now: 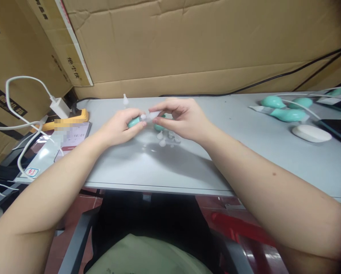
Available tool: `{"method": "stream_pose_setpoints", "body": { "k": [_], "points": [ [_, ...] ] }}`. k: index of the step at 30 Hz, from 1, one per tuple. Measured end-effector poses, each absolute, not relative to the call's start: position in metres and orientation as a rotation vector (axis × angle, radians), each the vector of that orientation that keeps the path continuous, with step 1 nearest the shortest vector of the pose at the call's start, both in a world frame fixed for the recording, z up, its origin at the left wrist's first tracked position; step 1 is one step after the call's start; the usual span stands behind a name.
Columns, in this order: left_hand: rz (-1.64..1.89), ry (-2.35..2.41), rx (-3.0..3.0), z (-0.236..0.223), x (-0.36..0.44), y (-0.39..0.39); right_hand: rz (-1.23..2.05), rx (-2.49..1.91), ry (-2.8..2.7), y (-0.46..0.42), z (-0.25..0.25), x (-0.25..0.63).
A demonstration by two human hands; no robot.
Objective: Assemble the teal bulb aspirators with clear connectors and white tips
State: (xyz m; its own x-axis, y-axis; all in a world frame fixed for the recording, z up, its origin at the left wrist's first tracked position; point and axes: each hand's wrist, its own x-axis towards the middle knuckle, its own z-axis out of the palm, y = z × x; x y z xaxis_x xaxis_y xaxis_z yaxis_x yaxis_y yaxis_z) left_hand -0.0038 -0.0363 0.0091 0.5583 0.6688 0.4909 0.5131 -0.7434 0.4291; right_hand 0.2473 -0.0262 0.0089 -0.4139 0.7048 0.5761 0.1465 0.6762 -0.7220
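My left hand [119, 127] is closed around a teal bulb syringe [134, 122], mostly hidden in the palm, with its pale neck poking out to the right between thumb and index finger. A translucent nozzle [154, 114] is pinched between the thumb and fingers of my right hand [184, 118], close to that neck; I cannot tell whether the two touch. Behind the right fingers, part of another teal bulb [158, 128] shows on the table. Several small clear tips [162, 142] lie just below the right hand. One more nozzle [125, 100] stands upright beyond my left hand.
Several teal bulb syringes [288, 115] lie at the right, near a white mouse [311, 133] and a dark device [340, 131]. At the left are a phone [73, 139], a yellow power strip [80, 117] and a white charger [60, 108] with looping cables. Cardboard [187, 49] walls the grey table's back.
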Motion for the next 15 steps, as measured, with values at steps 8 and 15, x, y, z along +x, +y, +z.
{"method": "stream_pose_setpoints", "body": {
  "k": [8,15],
  "points": [
    [0.931,0.987,2.604,0.0092,-0.0045,-0.0349,0.527,-0.692,-2.061,-0.028,0.0117,0.2522],
    [0.923,0.99,2.618,0.0085,-0.0044,-0.0345,0.453,-0.647,-2.125,-0.0297,0.014,0.2538]
  ]
}}
